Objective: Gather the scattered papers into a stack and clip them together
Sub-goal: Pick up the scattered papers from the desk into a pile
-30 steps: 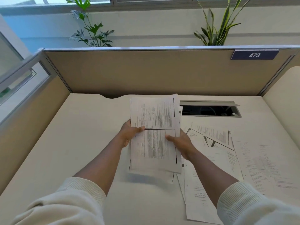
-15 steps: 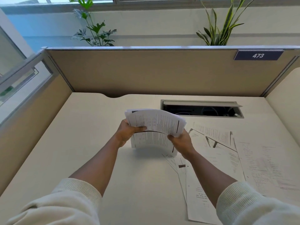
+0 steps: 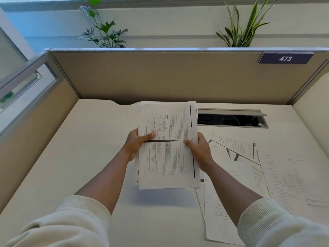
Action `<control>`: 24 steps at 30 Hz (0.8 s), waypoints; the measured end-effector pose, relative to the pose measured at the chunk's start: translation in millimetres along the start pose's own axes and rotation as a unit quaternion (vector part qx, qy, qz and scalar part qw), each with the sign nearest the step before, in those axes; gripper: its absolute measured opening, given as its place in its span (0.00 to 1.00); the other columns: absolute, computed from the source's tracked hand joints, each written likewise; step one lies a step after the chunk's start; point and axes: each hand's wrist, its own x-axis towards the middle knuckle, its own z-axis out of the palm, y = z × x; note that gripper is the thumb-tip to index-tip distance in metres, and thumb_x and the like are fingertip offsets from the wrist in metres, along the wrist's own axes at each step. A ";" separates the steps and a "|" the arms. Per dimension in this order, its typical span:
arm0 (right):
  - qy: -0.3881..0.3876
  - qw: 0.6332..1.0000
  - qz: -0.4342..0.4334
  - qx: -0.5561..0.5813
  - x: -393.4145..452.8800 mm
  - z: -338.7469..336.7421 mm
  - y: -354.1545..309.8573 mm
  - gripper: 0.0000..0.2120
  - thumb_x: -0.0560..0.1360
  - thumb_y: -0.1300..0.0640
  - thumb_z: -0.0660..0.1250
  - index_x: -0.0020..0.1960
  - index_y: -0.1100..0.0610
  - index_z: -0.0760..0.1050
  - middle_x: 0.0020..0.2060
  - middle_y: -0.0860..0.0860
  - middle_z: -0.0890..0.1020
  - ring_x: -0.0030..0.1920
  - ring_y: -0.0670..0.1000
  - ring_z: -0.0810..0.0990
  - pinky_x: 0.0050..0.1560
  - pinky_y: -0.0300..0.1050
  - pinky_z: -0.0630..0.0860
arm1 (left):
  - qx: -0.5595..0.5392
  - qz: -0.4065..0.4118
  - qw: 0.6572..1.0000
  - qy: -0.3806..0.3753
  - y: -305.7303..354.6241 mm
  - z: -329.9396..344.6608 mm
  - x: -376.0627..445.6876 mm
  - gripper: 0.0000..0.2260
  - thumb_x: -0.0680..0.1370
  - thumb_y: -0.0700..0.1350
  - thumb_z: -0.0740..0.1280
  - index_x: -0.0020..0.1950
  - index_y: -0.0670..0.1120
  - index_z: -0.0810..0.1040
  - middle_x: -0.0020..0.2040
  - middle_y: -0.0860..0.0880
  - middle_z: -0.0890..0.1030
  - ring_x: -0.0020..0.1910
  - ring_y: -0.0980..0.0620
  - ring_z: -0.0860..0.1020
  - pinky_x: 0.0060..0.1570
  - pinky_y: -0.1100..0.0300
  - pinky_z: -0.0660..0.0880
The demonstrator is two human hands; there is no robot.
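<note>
Holding the stack of papers point(image 3: 167, 145) with both hands, lifted clear of the desk point(image 3: 74, 157); its shadow falls on the desk surface below the near edge. Sheets face me, printed side up, text running sideways. A dark horizontal band crosses the top sheet at mid-height. Edges not fully squared: a few sheets stick out at the far and right sides.

Left hand point(image 3: 135, 145): closed on the left edge of the stack, thumb on the top sheet at the dark band, fingers hidden behind the paper.

Right hand point(image 3: 199, 148): closed on the right edge at the same height, thumb on top, fingers underneath and out of sight.

Both sleeves point(image 3: 71, 223) are cream knit, pushed up the forearms.

Loose papers point(image 3: 249, 168) lie on the desk to the right of the stack, overlapping at mixed angles, spread from the middle of the desk to the near right edge. Some sit under my right forearm. None of them touch the held stack, as far as I can tell.

Far right on the desk: a cable slot point(image 3: 231, 119) with its lid propped open, partly hidden by the stack's right corner. Behind the desk, a tan partition point(image 3: 160, 77) carries a dark plate reading 473 point(image 3: 285, 58). 2 plants point(image 3: 105, 32) show above the partition, 1 left, 1 right.
</note>
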 end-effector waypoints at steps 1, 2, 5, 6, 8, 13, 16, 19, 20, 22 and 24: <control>-0.001 1.000 0.016 0.020 -0.1 1.2 -0.9 0.11 0.77 0.58 0.67 0.58 0.54 0.70 0.53 0.51 0.81 0.52 0.52 0.82 0.49 0.50 0.82 | -0.009 -0.009 1.000 -0.004 -0.2 -0.5 -0.2 0.20 0.74 0.43 0.74 0.65 0.46 0.77 0.56 0.44 0.84 0.52 0.40 0.84 0.49 0.42 0.81; -0.003 0.999 0.031 0.039 0.0 3.4 -1.6 0.11 0.77 0.59 0.68 0.57 0.54 0.71 0.53 0.51 0.81 0.51 0.53 0.83 0.50 0.51 0.82 | -0.016 -0.014 1.000 -0.008 -0.7 -0.6 0.0 0.20 0.74 0.42 0.74 0.65 0.45 0.77 0.56 0.44 0.84 0.52 0.39 0.84 0.50 0.41 0.81; -0.021 0.995 0.055 0.082 -1.2 9.6 -2.9 0.13 0.76 0.61 0.68 0.58 0.53 0.73 0.54 0.53 0.82 0.52 0.55 0.83 0.54 0.56 0.81 | -0.011 -0.013 1.000 -0.019 -3.0 3.7 0.1 0.20 0.73 0.42 0.75 0.65 0.45 0.78 0.57 0.43 0.84 0.54 0.41 0.83 0.52 0.43 0.81; -0.026 0.994 0.056 0.089 -1.7 11.3 -3.4 0.14 0.75 0.62 0.68 0.59 0.53 0.73 0.54 0.53 0.82 0.53 0.55 0.83 0.54 0.57 0.81 | -0.005 -0.008 1.000 -0.019 -3.4 5.8 0.2 0.19 0.73 0.42 0.74 0.64 0.45 0.79 0.57 0.44 0.84 0.54 0.42 0.84 0.51 0.45 0.81; -0.032 0.994 0.053 0.091 -3.6 13.0 -5.6 0.14 0.75 0.64 0.68 0.59 0.53 0.74 0.54 0.53 0.82 0.54 0.55 0.82 0.52 0.55 0.81 | 0.005 0.008 1.000 -0.011 -3.5 9.6 0.4 0.16 0.74 0.40 0.74 0.61 0.45 0.80 0.55 0.45 0.85 0.52 0.44 0.84 0.48 0.49 0.82; -0.025 0.997 0.014 0.066 -7.0 11.9 -7.7 0.14 0.74 0.67 0.69 0.53 0.50 0.75 0.49 0.50 0.83 0.50 0.52 0.82 0.44 0.45 0.80 | -0.003 0.038 0.999 0.010 -2.2 13.7 -2.0 0.14 0.73 0.36 0.74 0.57 0.46 0.82 0.52 0.46 0.86 0.48 0.49 0.85 0.42 0.54 0.82; -0.034 0.999 -0.007 0.030 -8.7 9.1 -2.8 0.15 0.73 0.67 0.70 0.52 0.50 0.75 0.49 0.50 0.82 0.50 0.51 0.82 0.42 0.42 0.79 | 0.000 0.037 0.999 0.019 -10.1 10.3 -2.8 0.17 0.70 0.35 0.76 0.58 0.42 0.82 0.53 0.45 0.85 0.51 0.47 0.85 0.47 0.52 0.82; -0.043 0.999 -0.013 -0.017 -9.4 3.3 9.7 0.15 0.73 0.66 0.70 0.53 0.50 0.75 0.50 0.52 0.82 0.52 0.53 0.81 0.44 0.44 0.79 | 0.021 0.021 0.999 0.023 -25.4 7.5 -3.7 0.21 0.68 0.36 0.78 0.60 0.41 0.81 0.56 0.46 0.85 0.55 0.47 0.83 0.53 0.51 0.81; -0.044 0.999 -0.012 -0.028 -9.5 1.4 14.5 0.15 0.73 0.66 0.69 0.54 0.49 0.75 0.51 0.52 0.82 0.53 0.53 0.81 0.46 0.46 0.80 | 0.027 0.014 0.999 0.022 -31.2 6.7 -4.4 0.21 0.68 0.37 0.78 0.61 0.42 0.81 0.56 0.47 0.85 0.56 0.48 0.83 0.55 0.52 0.80; -0.050 0.998 -0.007 -0.048 -10.2 -0.4 20.9 0.15 0.75 0.65 0.67 0.56 0.49 0.74 0.52 0.51 0.82 0.55 0.54 0.80 0.49 0.48 0.80 | 0.041 -0.001 0.999 0.017 -42.8 5.6 -5.9 0.22 0.69 0.39 0.78 0.62 0.44 0.80 0.57 0.48 0.84 0.57 0.50 0.82 0.58 0.52 0.79; -0.059 0.996 -0.006 -0.067 -10.4 -0.7 24.1 0.16 0.76 0.66 0.65 0.55 0.46 0.73 0.53 0.50 0.81 0.56 0.54 0.80 0.50 0.48 0.79 | 0.060 -0.007 0.998 0.015 -50.3 6.0 -7.2 0.23 0.70 0.42 0.78 0.64 0.46 0.80 0.58 0.49 0.84 0.59 0.51 0.81 0.60 0.52 0.78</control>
